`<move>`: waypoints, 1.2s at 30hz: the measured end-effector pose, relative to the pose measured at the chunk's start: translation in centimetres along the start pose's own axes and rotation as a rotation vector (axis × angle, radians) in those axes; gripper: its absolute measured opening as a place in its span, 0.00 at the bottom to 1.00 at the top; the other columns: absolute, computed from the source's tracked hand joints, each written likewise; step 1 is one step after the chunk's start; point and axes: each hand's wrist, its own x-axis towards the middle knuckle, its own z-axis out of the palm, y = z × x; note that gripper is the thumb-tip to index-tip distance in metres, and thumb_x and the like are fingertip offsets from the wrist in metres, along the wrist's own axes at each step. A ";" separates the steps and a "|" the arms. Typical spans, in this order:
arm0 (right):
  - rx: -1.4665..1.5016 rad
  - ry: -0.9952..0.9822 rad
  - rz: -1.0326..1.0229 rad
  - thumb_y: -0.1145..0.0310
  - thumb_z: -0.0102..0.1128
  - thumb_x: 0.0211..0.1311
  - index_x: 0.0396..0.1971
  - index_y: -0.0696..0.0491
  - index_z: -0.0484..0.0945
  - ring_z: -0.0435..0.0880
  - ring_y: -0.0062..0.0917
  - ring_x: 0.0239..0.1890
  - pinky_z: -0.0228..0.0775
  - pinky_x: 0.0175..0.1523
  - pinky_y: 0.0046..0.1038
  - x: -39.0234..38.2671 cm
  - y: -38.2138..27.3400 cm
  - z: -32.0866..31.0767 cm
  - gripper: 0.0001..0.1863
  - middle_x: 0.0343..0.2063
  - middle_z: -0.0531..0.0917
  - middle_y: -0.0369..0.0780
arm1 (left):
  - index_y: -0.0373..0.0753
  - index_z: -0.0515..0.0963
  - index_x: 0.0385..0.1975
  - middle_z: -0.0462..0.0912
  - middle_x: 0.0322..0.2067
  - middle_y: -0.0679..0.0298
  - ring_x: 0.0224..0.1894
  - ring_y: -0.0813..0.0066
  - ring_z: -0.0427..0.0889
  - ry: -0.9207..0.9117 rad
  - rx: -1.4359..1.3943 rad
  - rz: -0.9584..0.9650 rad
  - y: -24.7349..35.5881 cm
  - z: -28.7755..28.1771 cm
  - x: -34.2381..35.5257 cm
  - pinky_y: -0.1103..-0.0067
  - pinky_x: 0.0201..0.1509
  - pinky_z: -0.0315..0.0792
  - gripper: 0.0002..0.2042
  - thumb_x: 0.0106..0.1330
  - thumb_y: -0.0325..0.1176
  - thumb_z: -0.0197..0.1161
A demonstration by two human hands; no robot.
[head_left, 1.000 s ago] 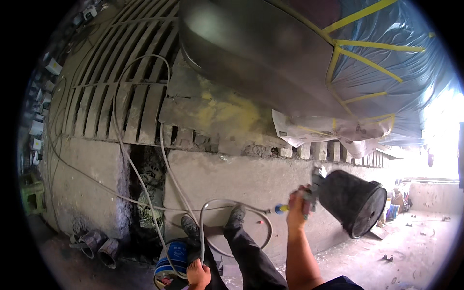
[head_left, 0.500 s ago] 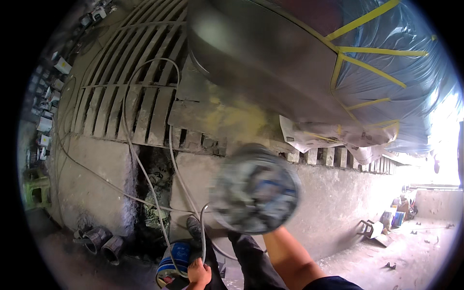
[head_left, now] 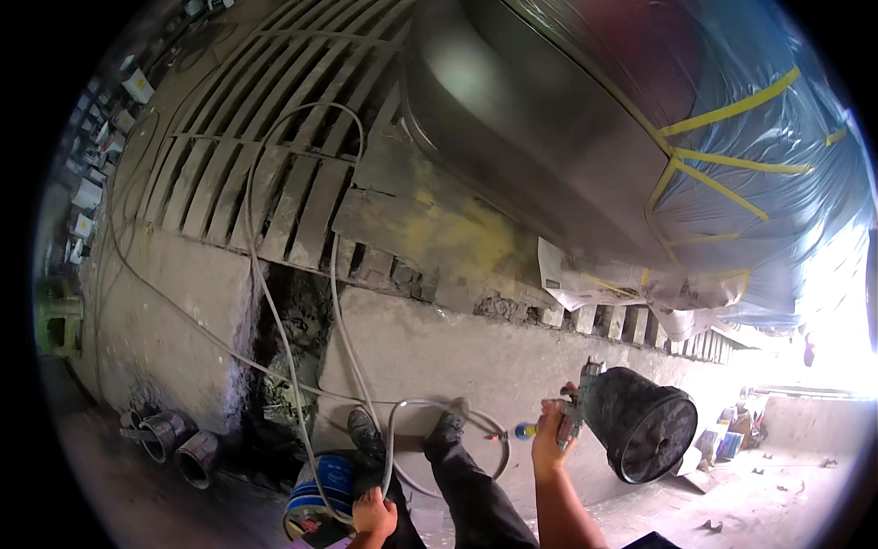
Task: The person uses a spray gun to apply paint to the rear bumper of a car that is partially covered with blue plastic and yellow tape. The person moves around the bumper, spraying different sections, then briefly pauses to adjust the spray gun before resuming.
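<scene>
My right hand (head_left: 549, 430) is wrapped round the grip of a spray gun (head_left: 574, 403) that carries a large dark cup (head_left: 645, 428), held tilted out to the right above the floor. A yellow-and-blue fitting (head_left: 524, 430) shows at the gun's lower end. Down near the lower edge, my left hand (head_left: 373, 514) is closed on a pale air hose (head_left: 388, 439). That hose loops over the floor by my shoes. Ahead stands a smooth grey, car-like body panel (head_left: 530, 119), apart from the gun.
Plastic sheeting (head_left: 750, 119) with yellow tape covers the area beside the panel. Slatted floor grating (head_left: 219, 183) lies at far left, and an open pit (head_left: 297, 339) cuts the concrete. A blue can (head_left: 325, 489) stands by my left foot; dark used cans (head_left: 197, 457) lie farther left.
My right hand has swung the spray gun from the middle to the right, away from the panel. The blurred cup now shows sharply from another side. My left hand keeps hold of the hose.
</scene>
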 end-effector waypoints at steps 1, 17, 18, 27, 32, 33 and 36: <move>-0.023 0.043 -0.003 0.74 0.50 0.57 0.36 0.57 0.76 0.76 0.20 0.32 0.67 0.38 0.23 -0.2 -0.4 -0.3 0.09 0.29 0.78 0.37 | 0.36 0.68 0.29 0.76 0.24 0.53 0.29 0.55 0.77 -0.009 -0.003 0.003 0.0 -0.1 0.1 0.64 0.34 0.70 0.12 0.45 0.32 0.58; 0.178 -0.175 -0.046 0.66 0.56 0.60 0.35 0.52 0.71 0.68 0.14 0.20 0.57 0.22 0.17 1.0 -6.8 -1.5 0.08 0.20 0.72 0.31 | 0.37 0.72 0.36 0.80 0.33 0.50 0.38 0.51 0.79 -0.212 -0.150 -0.410 -2.7 -5.2 0.3 0.63 0.42 0.73 0.12 0.53 0.34 0.54; 0.287 -0.064 0.100 0.65 0.56 0.60 0.34 0.51 0.71 0.67 0.13 0.18 0.55 0.20 0.16 0.9 -7.6 -4.1 0.07 0.19 0.71 0.31 | 0.37 0.73 0.37 0.81 0.34 0.51 0.38 0.51 0.79 -0.276 -0.140 -0.423 -2.6 -6.5 0.1 0.64 0.43 0.73 0.13 0.53 0.35 0.53; 0.224 0.143 0.187 0.68 0.56 0.57 0.46 0.49 0.74 0.69 0.12 0.17 0.59 0.20 0.16 -0.5 -5.0 -17.3 0.16 0.20 0.78 0.34 | 0.39 0.74 0.43 0.79 0.38 0.50 0.44 0.50 0.77 -0.416 0.049 -0.215 1.3 -13.3 -0.9 0.64 0.49 0.70 0.19 0.55 0.44 0.54; 0.404 -0.202 0.158 0.75 0.57 0.53 0.38 0.55 0.73 0.77 0.19 0.25 0.67 0.28 0.20 1.6 -9.3 -14.6 0.10 0.25 0.78 0.35 | 0.35 0.75 0.35 0.79 0.33 0.47 0.39 0.48 0.78 -0.327 0.177 -0.239 3.2 -17.5 -1.3 0.62 0.43 0.71 0.16 0.58 0.43 0.54; 0.407 -0.164 0.113 0.72 0.57 0.54 0.39 0.54 0.73 0.76 0.17 0.23 0.65 0.26 0.18 2.6 -8.6 -14.7 0.11 0.23 0.78 0.35 | 0.34 0.75 0.35 0.79 0.33 0.46 0.39 0.48 0.78 -0.322 0.175 -0.228 4.5 -18.5 -1.0 0.62 0.43 0.71 0.16 0.58 0.43 0.54; 0.407 -0.030 0.084 0.73 0.56 0.52 0.34 0.51 0.70 0.75 0.16 0.20 0.62 0.21 0.18 4.9 -8.0 -17.1 0.08 0.19 0.75 0.33 | 0.34 0.75 0.34 0.79 0.32 0.45 0.39 0.48 0.78 -0.321 0.172 -0.225 7.2 -20.5 -1.2 0.62 0.43 0.71 0.16 0.58 0.43 0.54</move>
